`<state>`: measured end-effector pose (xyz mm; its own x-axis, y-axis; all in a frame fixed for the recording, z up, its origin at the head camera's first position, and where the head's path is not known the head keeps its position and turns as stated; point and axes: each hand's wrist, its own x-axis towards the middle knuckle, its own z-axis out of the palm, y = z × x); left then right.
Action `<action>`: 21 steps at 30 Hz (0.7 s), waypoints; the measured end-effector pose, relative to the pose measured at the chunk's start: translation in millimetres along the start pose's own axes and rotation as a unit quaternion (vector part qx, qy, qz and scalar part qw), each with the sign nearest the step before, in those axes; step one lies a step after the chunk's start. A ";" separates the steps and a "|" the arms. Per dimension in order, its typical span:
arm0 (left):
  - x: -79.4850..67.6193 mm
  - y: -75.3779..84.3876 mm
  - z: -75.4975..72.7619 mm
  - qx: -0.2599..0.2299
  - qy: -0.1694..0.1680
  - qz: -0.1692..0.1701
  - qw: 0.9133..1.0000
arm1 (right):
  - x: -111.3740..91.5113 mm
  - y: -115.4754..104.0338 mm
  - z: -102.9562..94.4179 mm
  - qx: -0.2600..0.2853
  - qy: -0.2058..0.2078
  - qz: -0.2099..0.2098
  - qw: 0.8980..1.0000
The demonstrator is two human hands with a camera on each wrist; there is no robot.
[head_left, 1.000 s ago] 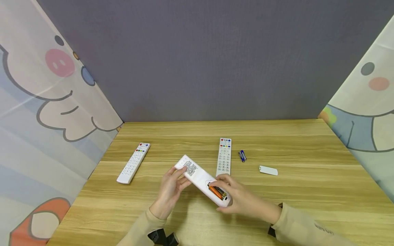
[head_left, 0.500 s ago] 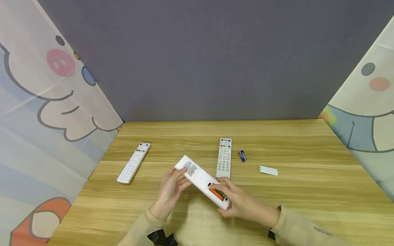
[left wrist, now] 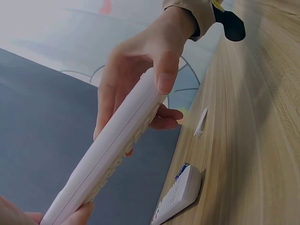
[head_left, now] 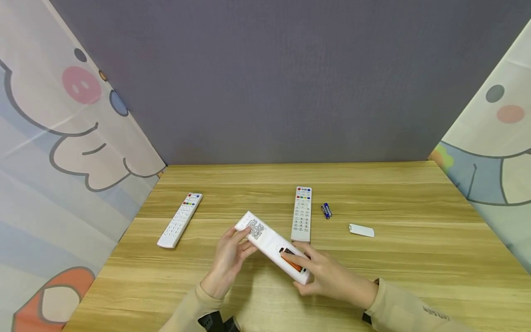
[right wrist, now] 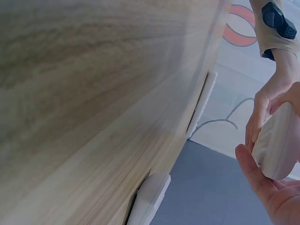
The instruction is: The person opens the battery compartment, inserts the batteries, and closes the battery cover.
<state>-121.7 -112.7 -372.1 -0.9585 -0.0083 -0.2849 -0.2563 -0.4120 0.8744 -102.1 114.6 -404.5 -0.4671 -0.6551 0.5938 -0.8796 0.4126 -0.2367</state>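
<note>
A white remote control (head_left: 267,244) is held above the table, back side up, its battery compartment uncovered. My left hand (head_left: 227,263) grips its upper end, thumb on the back by a grey printed label. At the lower end, my right hand (head_left: 325,272) grips the remote by its sides. A right finger lies over the compartment, touching an orange battery (head_left: 295,265) inside; how many batteries sit there is partly hidden by that finger. In the left wrist view the remote (left wrist: 105,145) shows edge-on between both hands, its buttons facing away from the right palm.
A second white remote (head_left: 302,214) lies face up behind the held one, and a third remote (head_left: 180,220) lies at the left. Two blue batteries (head_left: 326,210) and a white battery cover (head_left: 362,230) rest on the wooden table (head_left: 415,276). A grey partition (head_left: 290,83) stands behind.
My right index finger has shifted over the compartment and now covers more of the batteries. The remote has tilted slightly; the left hand keeps its hold.
</note>
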 end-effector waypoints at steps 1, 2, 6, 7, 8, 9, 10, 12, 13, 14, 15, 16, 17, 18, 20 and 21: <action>0.0 -0.2 -0.4 -0.001 0.000 0.000 1.000 | 0.1 0.2 -0.1 -0.003 0.005 -0.007 1.000; 0.1 -0.3 -0.7 -0.002 0.000 0.000 1.000 | 0.2 0.3 -0.2 -0.007 0.009 -0.014 1.000; 0.1 -0.2 -1.6 -0.004 0.000 -0.001 1.000 | 0.9 1.0 0.2 -0.011 0.021 -0.029 0.999; 0.0 0.0 -1.8 -0.006 0.000 0.000 1.000 | 1.0 1.0 0.4 -0.010 0.022 -0.030 0.999; 0.1 0.2 -2.0 -0.006 0.000 0.000 1.000 | 1.0 1.2 0.6 -0.009 0.023 -0.030 0.999; 0.0 0.4 -2.3 -0.006 0.000 0.000 1.000 | 1.0 1.3 0.9 -0.007 0.023 -0.030 0.999; 0.2 0.5 -2.4 -0.005 0.000 0.001 1.000 | 0.7 1.4 1.0 -0.004 0.023 -0.028 0.999; 0.4 0.6 -2.7 -0.004 -0.001 0.001 1.000 | 0.0 1.5 1.5 0.000 0.018 -0.022 1.000; 0.6 0.7 -2.7 -0.004 -0.001 0.001 1.000 | -0.4 1.6 1.8 0.002 0.014 -0.018 1.000; 0.9 0.8 -2.8 -0.003 -0.002 0.001 1.000 | -0.7 1.4 2.1 0.004 0.009 -0.012 1.000; 0.9 0.9 -2.7 -0.002 -0.002 0.001 1.000 | -1.1 1.3 2.3 0.006 0.002 -0.006 1.000; 1.1 0.9 -2.7 -0.004 -0.002 0.001 1.000 | -1.3 1.0 2.3 0.009 -0.004 0.001 1.000; 1.2 1.0 -2.6 -0.004 -0.001 0.001 1.000 | -1.6 0.9 2.3 0.013 -0.011 0.007 1.000; 1.2 1.1 -2.5 -0.005 0.000 0.000 1.000 | -1.9 0.7 2.1 0.019 -0.017 0.014 1.000; 1.2 1.2 -2.4 -0.006 0.002 -0.001 1.000 | -2.5 0.6 1.3 0.024 -0.026 0.024 0.999; 1.1 1.3 -2.3 -0.006 0.003 -0.001 1.000 | -2.8 0.7 0.7 0.025 -0.028 0.027 0.999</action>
<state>-122.8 -115.4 -372.2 -0.9574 -0.0126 -0.2884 -0.2562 -0.4228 0.8692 -101.5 116.3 -406.9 -0.5172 -0.6682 0.5348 -0.8557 0.4168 -0.3067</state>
